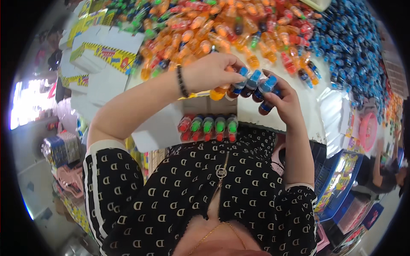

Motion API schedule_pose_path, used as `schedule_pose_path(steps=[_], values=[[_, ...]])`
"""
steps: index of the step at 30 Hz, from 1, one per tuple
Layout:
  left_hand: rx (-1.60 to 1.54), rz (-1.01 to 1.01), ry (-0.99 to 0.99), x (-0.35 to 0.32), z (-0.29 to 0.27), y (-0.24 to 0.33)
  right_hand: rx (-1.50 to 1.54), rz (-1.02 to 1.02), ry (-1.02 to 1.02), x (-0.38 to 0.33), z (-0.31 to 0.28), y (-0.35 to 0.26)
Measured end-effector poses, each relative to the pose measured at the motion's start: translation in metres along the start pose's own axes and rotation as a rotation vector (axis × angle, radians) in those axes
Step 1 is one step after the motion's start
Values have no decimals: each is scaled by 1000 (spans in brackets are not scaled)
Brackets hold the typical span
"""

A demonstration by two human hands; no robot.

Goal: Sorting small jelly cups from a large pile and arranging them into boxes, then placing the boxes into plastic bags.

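Note:
My left hand [211,71] and my right hand [285,101] together hold a row of several small bottles with blue caps [252,85], dark and orange liquid inside. The left hand, with a dark bead bracelet [182,81] on its wrist, pinches the caps from the left. The right hand cups the bottles from the right. Just below them stands a small open white box [166,128] with a row of red- and green-capped bottles [208,127] packed upright inside.
A big heap of small coloured bottles [222,30] covers the white table [316,106] beyond my hands. Blue-capped items [354,47] are piled at the right. Folded white and yellow cartons [102,55] are stacked at the left. A pink bowl [368,130] sits at the far right.

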State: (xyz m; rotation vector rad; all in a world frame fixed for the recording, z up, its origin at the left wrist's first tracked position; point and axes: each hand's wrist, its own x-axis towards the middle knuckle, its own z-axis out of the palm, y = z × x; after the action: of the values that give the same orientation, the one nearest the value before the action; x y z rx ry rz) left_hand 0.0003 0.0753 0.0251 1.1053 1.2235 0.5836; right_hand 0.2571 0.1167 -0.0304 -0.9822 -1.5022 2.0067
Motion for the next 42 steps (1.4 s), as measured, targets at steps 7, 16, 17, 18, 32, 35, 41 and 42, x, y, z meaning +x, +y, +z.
schedule_pose_path(steps=[7,16,17,18,32,35,41,42], values=[[490,412,204,-97,-1,-59,-500,-536,-176,3,67,33],[797,646,76,-111,10,-115,-811,-550,-471,-2,79,27],[811,647,45,-111,10,-112,-811,-548,-472,-3,80,26],[810,647,45,-111,11,-109,-868,-567,-437,-4,83,25],[553,134,-60,-107,-14,-49,-823,-500,10,-6,66,12],[451,206,105,-98,-37,-47,-996,-666,404,6,18,28],[794,329,338,-42,-71,-44,-1365,-684,402,25,-42,76],[913,392,369,-28,-73,-45,-1399,-721,482,32,-44,71]])
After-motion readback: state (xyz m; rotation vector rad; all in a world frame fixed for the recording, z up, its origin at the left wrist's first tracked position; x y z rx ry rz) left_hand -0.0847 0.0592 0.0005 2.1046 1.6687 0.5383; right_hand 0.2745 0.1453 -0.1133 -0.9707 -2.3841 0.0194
